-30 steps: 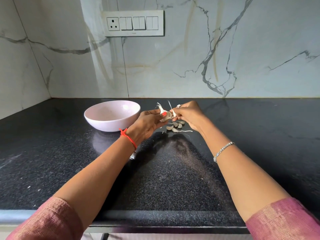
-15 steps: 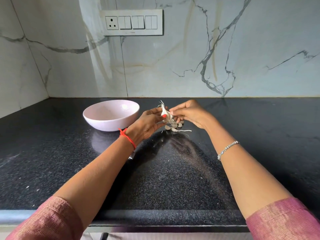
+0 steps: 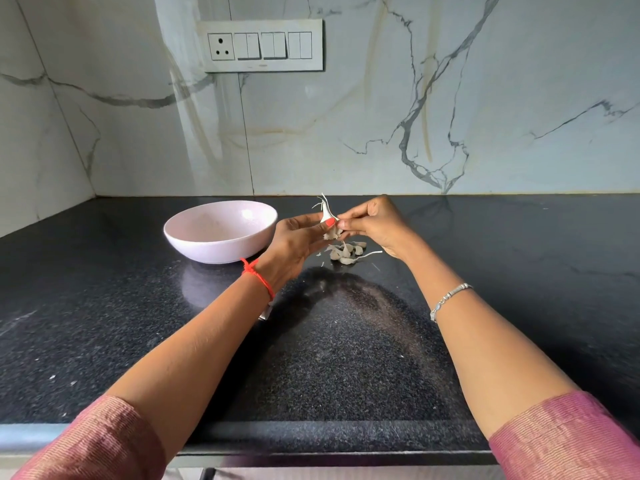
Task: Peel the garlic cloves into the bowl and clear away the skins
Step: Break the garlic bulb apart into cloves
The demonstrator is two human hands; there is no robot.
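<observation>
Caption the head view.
Left hand and right hand pinch a garlic clove above loose garlic pieces, beside a pink bowl.

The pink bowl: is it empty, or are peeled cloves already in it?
Empty, as far as visible: the bowl stands upright and its inside shows bare; the near wall hides the lowest part.

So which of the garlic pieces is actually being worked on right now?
The clove pinched between the left hand and right hand, held above the countertop; the other pieces lie loose on it.
</observation>
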